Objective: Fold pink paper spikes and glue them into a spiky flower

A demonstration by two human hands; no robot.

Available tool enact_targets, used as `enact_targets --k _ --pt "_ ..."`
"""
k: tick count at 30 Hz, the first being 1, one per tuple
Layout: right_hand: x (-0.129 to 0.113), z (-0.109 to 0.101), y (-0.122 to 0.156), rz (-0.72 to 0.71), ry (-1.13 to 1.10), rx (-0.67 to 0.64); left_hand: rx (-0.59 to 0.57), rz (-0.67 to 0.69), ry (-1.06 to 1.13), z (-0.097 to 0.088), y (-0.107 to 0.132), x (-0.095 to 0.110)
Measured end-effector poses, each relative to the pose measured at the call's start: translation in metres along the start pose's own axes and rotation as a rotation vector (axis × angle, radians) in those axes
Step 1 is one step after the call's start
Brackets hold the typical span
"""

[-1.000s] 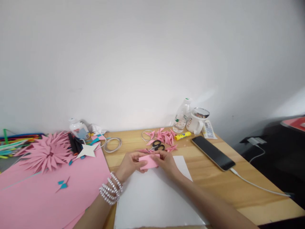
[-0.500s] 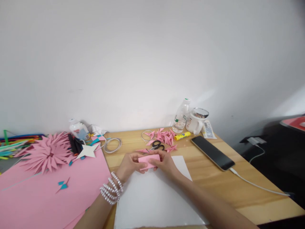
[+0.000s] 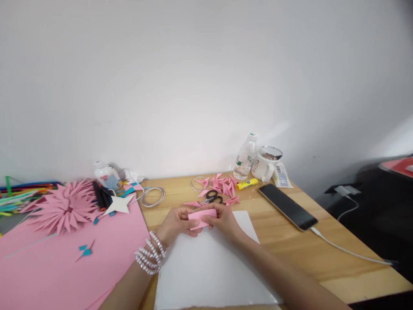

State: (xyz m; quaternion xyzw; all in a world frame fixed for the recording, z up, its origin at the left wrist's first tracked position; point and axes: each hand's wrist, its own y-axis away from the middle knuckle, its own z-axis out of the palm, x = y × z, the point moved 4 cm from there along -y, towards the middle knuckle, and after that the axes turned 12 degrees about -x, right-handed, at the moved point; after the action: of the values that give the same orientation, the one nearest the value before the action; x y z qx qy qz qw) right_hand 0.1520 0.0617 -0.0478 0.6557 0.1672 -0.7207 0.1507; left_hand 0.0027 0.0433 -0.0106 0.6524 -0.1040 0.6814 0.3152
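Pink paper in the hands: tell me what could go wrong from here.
The pink paper, pinched between the left hand and right hand, might crease crookedly if one grip slips. The scissors lie beyond the hands, so a reach forward could knock them into the folded pink pieces. The white cable runs from the phone toward the right edge of the table; a snag might drag the phone.

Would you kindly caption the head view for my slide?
Left fingers and right fingers hold pink paper piece near a white sheet.

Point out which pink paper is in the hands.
The small rectangular piece pinched between the left hand and right hand; the pointed pieces lie farther back, the large sheet and spiky rosette to the left.
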Motion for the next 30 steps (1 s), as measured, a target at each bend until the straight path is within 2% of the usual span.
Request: enact_targets --k 13,30 --pt "-0.002 0.0006 0.0 0.019 0.033 -0.017 -0.015 -0.034 0.006 0.0013 0.0005 0.0015" --pt "-0.0057 0.0012 0.0018 0.017 0.045 -0.019 -0.05 0.002 -0.062 -0.0008 -0.0001 -0.0015"
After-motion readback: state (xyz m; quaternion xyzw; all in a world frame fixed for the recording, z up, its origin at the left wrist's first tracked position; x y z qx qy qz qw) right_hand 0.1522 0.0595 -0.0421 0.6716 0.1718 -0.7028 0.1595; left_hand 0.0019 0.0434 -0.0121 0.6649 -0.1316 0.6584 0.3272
